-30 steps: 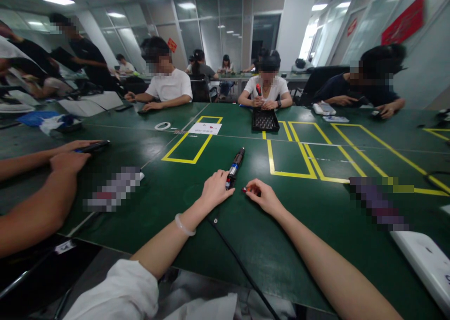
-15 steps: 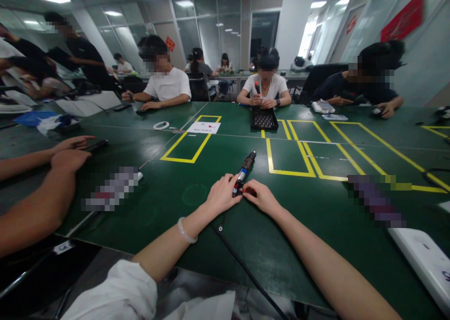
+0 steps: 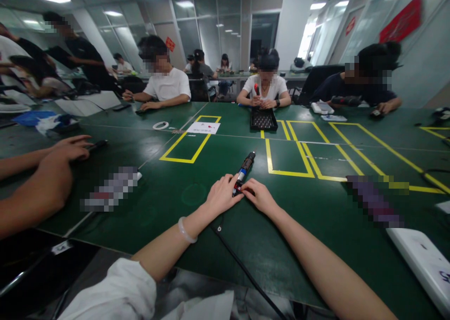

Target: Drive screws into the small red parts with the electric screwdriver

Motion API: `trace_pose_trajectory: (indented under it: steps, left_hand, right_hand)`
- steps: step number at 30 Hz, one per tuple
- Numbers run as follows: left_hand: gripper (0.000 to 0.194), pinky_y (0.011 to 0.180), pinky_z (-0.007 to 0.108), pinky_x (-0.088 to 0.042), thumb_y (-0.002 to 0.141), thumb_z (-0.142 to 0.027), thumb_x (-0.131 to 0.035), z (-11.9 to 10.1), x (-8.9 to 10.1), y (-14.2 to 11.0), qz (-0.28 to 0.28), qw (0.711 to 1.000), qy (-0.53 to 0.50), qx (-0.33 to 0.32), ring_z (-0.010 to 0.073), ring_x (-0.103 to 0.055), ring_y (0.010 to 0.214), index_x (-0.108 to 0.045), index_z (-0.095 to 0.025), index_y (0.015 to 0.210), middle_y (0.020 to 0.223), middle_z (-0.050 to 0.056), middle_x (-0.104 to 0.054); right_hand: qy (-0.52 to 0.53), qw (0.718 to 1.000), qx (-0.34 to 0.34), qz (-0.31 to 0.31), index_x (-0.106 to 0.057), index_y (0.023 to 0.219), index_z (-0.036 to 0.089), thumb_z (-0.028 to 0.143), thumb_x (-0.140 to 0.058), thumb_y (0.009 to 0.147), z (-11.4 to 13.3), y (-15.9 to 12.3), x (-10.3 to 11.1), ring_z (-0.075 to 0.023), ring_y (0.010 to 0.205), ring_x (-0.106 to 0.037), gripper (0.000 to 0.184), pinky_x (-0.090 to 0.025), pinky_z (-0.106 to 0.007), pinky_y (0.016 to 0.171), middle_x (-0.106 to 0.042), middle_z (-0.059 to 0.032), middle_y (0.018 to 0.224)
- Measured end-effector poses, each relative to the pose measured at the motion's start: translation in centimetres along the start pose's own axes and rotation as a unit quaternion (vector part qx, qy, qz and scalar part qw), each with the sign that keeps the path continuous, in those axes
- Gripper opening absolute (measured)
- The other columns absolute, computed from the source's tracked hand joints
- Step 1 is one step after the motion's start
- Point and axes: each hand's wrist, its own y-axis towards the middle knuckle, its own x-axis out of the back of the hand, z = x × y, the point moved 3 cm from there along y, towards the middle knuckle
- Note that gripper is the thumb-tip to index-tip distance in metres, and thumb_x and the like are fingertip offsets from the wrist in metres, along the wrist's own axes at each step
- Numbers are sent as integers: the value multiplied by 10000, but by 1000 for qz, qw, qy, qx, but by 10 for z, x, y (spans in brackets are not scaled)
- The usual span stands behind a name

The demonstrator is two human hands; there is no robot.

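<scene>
On the green table lies an electric screwdriver [image 3: 243, 173], its tip pointing away from me and its inside laid bare, with a silver and blue motor and small red parts at the near end. My left hand [image 3: 222, 192] is closed around that near end from the left. The thumb and fingers of my right hand [image 3: 260, 194] are pinched together at the same end, touching the red parts; what they hold is too small to make out. A black cable [image 3: 239, 262] with a small ring terminal [image 3: 219, 228] near it runs from under my left hand over the table edge.
Yellow tape outlines [image 3: 291, 172] mark the green table [image 3: 197, 235]. A white power strip [image 3: 418, 259] lies at the right. Across the table a person works over a black tray [image 3: 263, 120]. At the left are another person's hands [image 3: 66, 156]. A paper sheet [image 3: 204, 127] lies ahead.
My right hand has shifted slightly left, closer against the screwdriver's near end. My left hand stays in place. The neighbour's hands at the left have moved a little.
</scene>
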Motion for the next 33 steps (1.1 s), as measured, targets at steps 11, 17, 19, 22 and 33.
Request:
trace_pose_trajectory:
  steps: [11,17,19,22,33]
  left_hand:
    - [601,806,334,-465,886,-465,-517,8,3,3,6,1000,4,12,250,-529,1009,-330,-282,1427,1187,107,-479]
    - [602,809,324,-467,892,-478,-501,69,12,5,9,994,64,85,253,-533,1029,-344,-258,1429,1229,126,-474]
    - [599,830,339,-467,900,-484,-475,102,17,4,16,988,89,125,268,-530,1061,-344,-246,1434,1262,139,-465]
    - [622,874,398,-457,905,-497,-448,155,24,1,30,973,133,184,315,-526,1098,-340,-212,1448,1275,170,-470]
    - [563,944,440,-409,900,-485,-443,249,42,-20,-9,942,183,283,341,-543,1116,-444,-186,1377,1303,157,-525]
  right_hand:
    - [29,999,-13,-5,-625,1022,212,222,-509,908,0,-5,4,-155,762,-565,163,-452,-284,714,-596,-41,900]
    - [31,999,-32,4,-612,1031,202,218,-510,901,-3,-7,5,-155,768,-572,166,-452,-279,702,-600,-36,874]
    - [30,999,-34,5,-614,1032,200,211,-512,899,-3,-7,4,-151,767,-573,168,-451,-276,705,-601,-32,870]
    - [27,999,-34,3,-617,1032,195,202,-516,895,-4,-6,3,-147,764,-574,170,-451,-272,709,-603,-29,864]
    - [24,999,-38,13,-607,1058,198,214,-516,896,-3,-6,4,-150,772,-582,187,-458,-277,717,-630,-33,885]
